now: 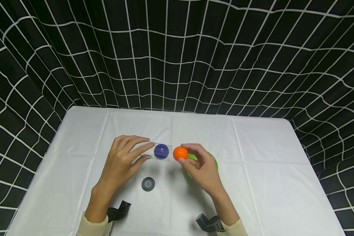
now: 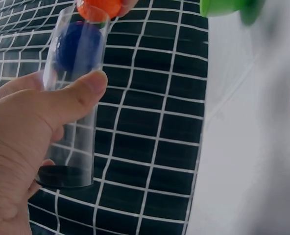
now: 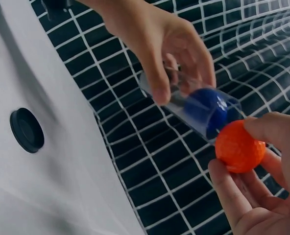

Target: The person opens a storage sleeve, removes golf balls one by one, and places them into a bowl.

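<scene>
Left hand (image 1: 122, 160): grips clear tube (image 2: 71, 132) containing blue ball (image 1: 161, 151)
Right hand (image 1: 203, 167): pinches orange ball (image 3: 240, 147)
Green object (image 2: 219, 7): partly hidden, head view
Tube's dark end (image 2: 64, 176): distinct in left wrist view only

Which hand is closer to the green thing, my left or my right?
Right. The right hand, holding the orange ball, partly covers the green thing in the head view; the left hand, gripping the clear tube, is farther off to its left.
</scene>
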The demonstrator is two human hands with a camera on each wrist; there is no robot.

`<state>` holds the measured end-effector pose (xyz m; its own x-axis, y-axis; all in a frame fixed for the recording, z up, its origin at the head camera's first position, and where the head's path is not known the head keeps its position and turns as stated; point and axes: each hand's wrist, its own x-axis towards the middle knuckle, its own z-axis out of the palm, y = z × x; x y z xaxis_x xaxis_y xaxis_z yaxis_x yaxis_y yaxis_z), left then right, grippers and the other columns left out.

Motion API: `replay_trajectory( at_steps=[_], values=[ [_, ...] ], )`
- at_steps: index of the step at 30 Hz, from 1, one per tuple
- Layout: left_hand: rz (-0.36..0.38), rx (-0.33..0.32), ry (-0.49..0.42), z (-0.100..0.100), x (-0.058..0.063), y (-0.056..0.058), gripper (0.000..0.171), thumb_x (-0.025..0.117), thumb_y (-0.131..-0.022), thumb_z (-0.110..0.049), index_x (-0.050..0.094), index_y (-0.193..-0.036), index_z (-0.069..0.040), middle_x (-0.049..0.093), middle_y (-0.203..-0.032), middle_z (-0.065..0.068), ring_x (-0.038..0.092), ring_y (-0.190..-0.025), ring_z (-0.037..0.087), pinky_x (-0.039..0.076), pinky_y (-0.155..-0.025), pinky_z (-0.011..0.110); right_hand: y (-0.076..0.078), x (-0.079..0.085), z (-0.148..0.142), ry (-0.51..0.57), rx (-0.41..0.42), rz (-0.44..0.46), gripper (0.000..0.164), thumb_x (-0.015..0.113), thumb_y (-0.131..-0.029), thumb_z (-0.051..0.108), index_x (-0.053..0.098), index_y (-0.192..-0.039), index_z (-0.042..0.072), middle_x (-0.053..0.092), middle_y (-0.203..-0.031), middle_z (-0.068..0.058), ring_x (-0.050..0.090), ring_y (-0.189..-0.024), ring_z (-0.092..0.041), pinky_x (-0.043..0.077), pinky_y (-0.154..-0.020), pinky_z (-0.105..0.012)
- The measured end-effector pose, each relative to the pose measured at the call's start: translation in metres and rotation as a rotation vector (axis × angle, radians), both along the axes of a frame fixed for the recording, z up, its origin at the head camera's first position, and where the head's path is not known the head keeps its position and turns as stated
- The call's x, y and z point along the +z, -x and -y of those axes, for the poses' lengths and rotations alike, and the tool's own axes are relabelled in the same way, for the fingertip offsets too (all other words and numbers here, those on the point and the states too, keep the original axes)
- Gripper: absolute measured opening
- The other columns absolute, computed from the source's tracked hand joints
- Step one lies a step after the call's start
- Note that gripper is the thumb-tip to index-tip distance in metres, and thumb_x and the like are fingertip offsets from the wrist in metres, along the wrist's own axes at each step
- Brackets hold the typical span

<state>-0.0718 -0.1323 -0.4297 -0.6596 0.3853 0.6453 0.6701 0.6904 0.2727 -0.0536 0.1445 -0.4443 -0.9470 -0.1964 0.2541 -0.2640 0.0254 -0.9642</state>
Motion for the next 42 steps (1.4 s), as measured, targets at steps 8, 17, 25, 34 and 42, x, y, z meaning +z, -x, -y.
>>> replay_trajectory(
  at_steps=[8, 17, 25, 34, 42],
  values=[
    [0.058, -0.003, -0.064, 0.0, -0.004, 0.001, 0.046, 0.09, -0.083, -0.024, 0.077, -0.127, -0.022, 0.077, -0.125, 0.001, 0.067, -0.118, 0.027, 0.047, -0.106, 0.045, 0.002, 0.004, -0.018, 0.02, 0.028, 0.047, 0.041, 0.073, -0.094, -0.007, 0.062, -0.133, -0.004, 0.067, -0.127, -0.004, 0.077, -0.09, -0.016, 0.063, -0.084, -0.02],
    [0.058, -0.021, -0.086, 0.0, -0.003, 0.002, 0.045, 0.089, -0.084, -0.026, 0.077, -0.127, -0.021, 0.076, -0.124, 0.001, 0.067, -0.118, 0.028, 0.048, -0.106, 0.046, 0.006, 0.003, -0.037, -0.081, 0.016, 0.031, 0.04, 0.073, -0.093, -0.01, 0.063, -0.131, -0.002, 0.062, -0.128, -0.008, 0.077, -0.1, -0.019, 0.064, -0.084, -0.023],
    [0.059, -0.029, -0.084, -0.001, -0.002, 0.003, 0.045, 0.089, -0.085, -0.027, 0.077, -0.128, -0.022, 0.076, -0.124, 0.002, 0.067, -0.117, 0.028, 0.049, -0.106, 0.046, 0.007, 0.005, -0.045, -0.236, -0.017, -0.039, 0.038, 0.077, -0.092, -0.004, 0.067, -0.127, 0.005, 0.064, -0.127, -0.012, 0.067, -0.115, -0.009, 0.062, -0.096, -0.025],
    [0.061, -0.023, -0.074, -0.001, -0.002, 0.002, 0.046, 0.089, -0.084, -0.027, 0.077, -0.128, -0.022, 0.076, -0.124, 0.002, 0.068, -0.117, 0.027, 0.049, -0.106, 0.046, 0.005, 0.003, -0.048, -0.389, -0.041, -0.075, 0.037, 0.079, -0.089, -0.004, 0.07, -0.123, 0.009, 0.067, -0.124, -0.005, 0.068, -0.112, -0.013, 0.064, -0.093, -0.027],
    [0.066, -0.022, -0.077, 0.001, -0.002, 0.001, 0.046, 0.089, -0.085, -0.026, 0.076, -0.129, -0.022, 0.075, -0.126, 0.002, 0.067, -0.119, 0.027, 0.048, -0.107, 0.046, 0.003, 0.002, -0.049, -0.606, -0.058, -0.127, 0.035, 0.081, -0.086, -0.001, 0.071, -0.116, 0.014, 0.069, -0.118, 0.0, 0.067, -0.109, -0.015, 0.065, -0.093, -0.038]
  ],
)
